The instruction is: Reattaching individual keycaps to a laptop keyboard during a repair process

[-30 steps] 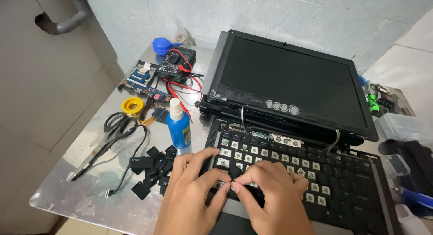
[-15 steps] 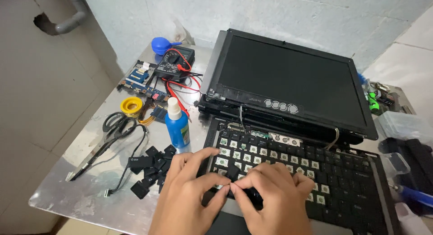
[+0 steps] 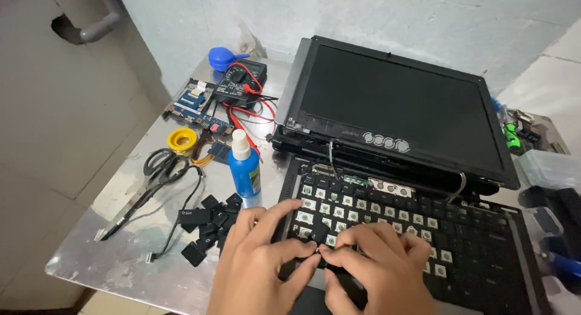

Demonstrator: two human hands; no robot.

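An open black laptop lies on a metal table [image 3: 115, 242], its dark screen [image 3: 393, 103] tilted back. Many caps are off its keyboard [image 3: 436, 227], baring white switch pads. My left hand [image 3: 257, 269] and my right hand [image 3: 384, 272] rest on the keyboard's front left part. Their fingertips meet and pinch a long black keycap [image 3: 342, 278] that runs under my right fingers. A small black keycap [image 3: 319, 231] stands just above the fingertips. A pile of loose black keycaps [image 3: 209, 221] lies left of my left hand.
A blue bottle with a white cap [image 3: 245, 170] stands beside the keyboard. Scissors [image 3: 160, 164], a yellow solder roll [image 3: 181, 139], a circuit board [image 3: 190, 103], a multimeter with red leads [image 3: 242, 82] and a blue blower bulb [image 3: 221, 58] lie further left. A clear plastic box [image 3: 548, 167] sits at the right.
My fingertips have drawn closer together over the front left keys, and my left index finger has stretched out across the keyboard. Nothing else on the table has moved.
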